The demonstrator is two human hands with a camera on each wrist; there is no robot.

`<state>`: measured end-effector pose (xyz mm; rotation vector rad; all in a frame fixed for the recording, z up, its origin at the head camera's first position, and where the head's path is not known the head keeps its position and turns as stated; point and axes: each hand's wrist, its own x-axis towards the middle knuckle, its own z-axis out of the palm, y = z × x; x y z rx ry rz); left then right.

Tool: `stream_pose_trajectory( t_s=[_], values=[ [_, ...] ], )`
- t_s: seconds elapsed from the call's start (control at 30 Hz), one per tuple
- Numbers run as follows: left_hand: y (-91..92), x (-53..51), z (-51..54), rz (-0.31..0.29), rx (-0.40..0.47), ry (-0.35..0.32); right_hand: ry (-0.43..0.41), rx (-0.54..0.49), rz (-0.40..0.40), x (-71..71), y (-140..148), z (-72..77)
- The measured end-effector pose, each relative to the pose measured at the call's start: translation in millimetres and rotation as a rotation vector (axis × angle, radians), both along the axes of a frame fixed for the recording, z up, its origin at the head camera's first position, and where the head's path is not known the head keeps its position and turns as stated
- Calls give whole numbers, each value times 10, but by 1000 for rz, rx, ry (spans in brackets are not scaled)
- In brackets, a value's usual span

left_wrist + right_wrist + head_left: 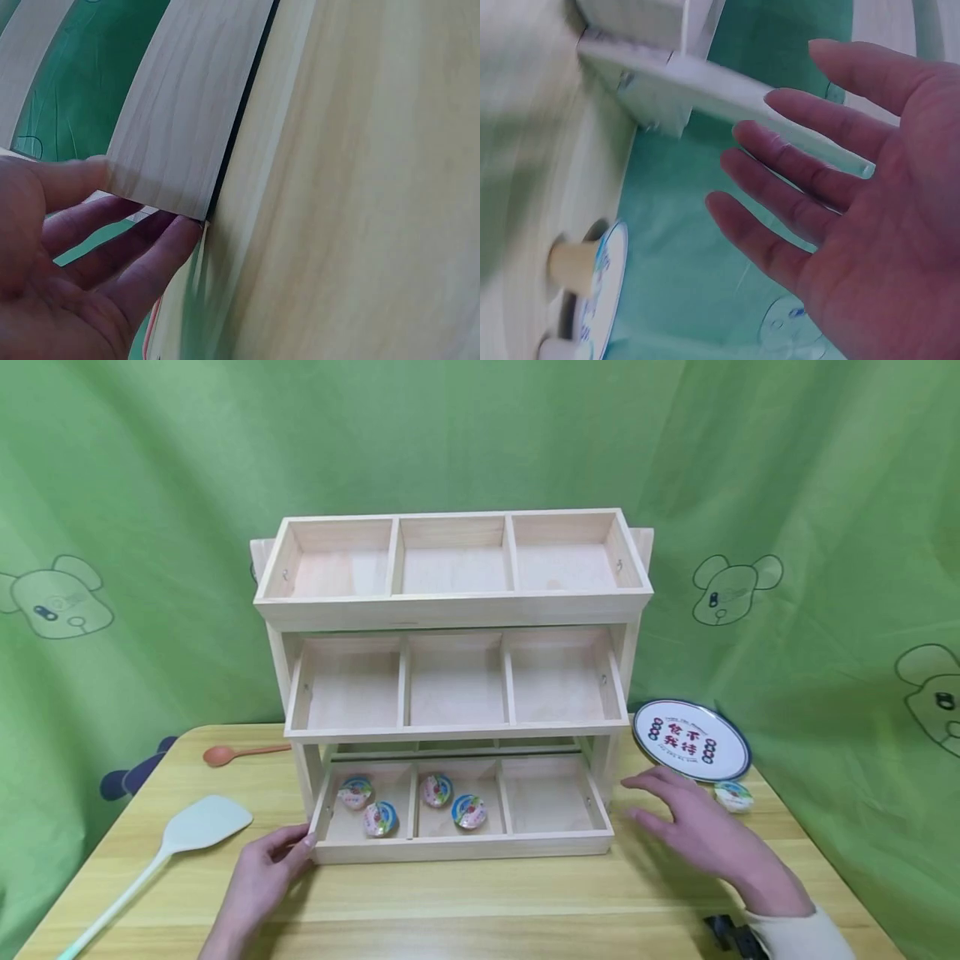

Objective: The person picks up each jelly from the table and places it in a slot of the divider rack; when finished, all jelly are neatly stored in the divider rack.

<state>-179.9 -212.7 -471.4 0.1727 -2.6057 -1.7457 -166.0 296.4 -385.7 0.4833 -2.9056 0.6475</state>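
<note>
A three-tier wooden display rack (453,614) stands on the table. My left hand (264,877) holds the front left corner of its bottom tray (465,850). In the left wrist view, the thumb lies at the upper edge of the board (191,105) and the fingers are against its end. My right hand (701,827) hovers off the tray's right end, fingers spread and nothing in them. Two small lidded jelly cups (380,818) lie in the bottom tray's left compartment, and two more jelly cups (468,811) in its middle one.
Back right, a white oval plate (690,740) with a blue rim has a jelly cup (733,796) beside it. A pale green spatula (204,823) and an orange-red spoon (221,755) lie at the left. Behind hangs a green curtain (465,435). A black object (731,935) is near my right sleeve.
</note>
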Motion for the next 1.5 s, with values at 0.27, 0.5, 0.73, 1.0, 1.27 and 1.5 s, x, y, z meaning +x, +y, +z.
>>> stream_pose_trajectory(
  t_s=[0.27, 0.5, 0.73, 1.0, 1.27, 1.5],
  values=[
    [3, 14, -4, -5, 11, 32, -3, 42, -102, -104, 273, -159],
    [16, 20, 5, -5, 69, 90, -11, 62, -154, -257, 520, -367],
    [0, 13, -10, 7, 50, 94, -35, 63, -150, -395, 664, -501],
    [-29, -8, -30, -2, 97, 46, -28, 106, -169, -436, 697, -544],
    [-36, -20, -37, 2, 123, 39, -24, 175, -172, -463, 727, -560],
    [-43, -17, -42, 15, 115, 19, -11, 222, -144, -501, 773, -597]
  ],
)
